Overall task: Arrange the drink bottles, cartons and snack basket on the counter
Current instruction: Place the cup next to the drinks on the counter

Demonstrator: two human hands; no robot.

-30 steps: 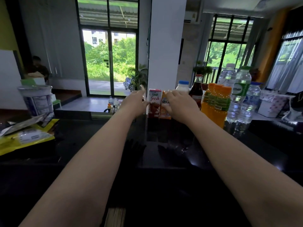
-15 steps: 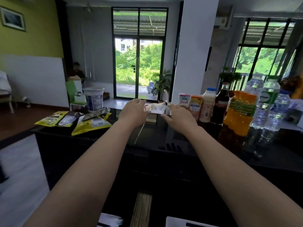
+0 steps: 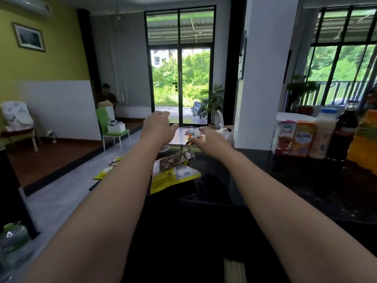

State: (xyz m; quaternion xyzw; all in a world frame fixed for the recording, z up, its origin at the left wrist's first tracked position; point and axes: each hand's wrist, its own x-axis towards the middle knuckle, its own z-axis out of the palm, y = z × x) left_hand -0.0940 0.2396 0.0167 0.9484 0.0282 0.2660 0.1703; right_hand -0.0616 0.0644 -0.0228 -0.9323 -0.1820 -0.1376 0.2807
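My left hand point(image 3: 158, 126) and right hand point(image 3: 211, 138) reach forward, side by side, above the far left part of the black counter point(image 3: 255, 180). The left hand's fingers are loosely curled, thumb apart, with nothing visible in it. The right hand shows only its back, so its fingers are hidden. Under my arms lie yellow snack packets point(image 3: 175, 175) and a dark packet point(image 3: 175, 159). At the right stand a pink carton point(image 3: 284, 137), an orange carton point(image 3: 302, 142), a white bottle point(image 3: 324, 133), a dark bottle point(image 3: 345, 137) and an orange bottle point(image 3: 365, 146).
Another yellow packet point(image 3: 106, 172) lies by the counter's left edge. A water bottle with a green cap point(image 3: 12, 242) stands at the lower left. Beyond the counter are a white pillar point(image 3: 263, 78), a green chair point(image 3: 114, 129) and a seated person point(image 3: 106, 94).
The view has swung left, so the cartons and bottles now sit at the right edge. Both hands left the cartons and moved left over the snack packets; the small white item seen between them is gone.
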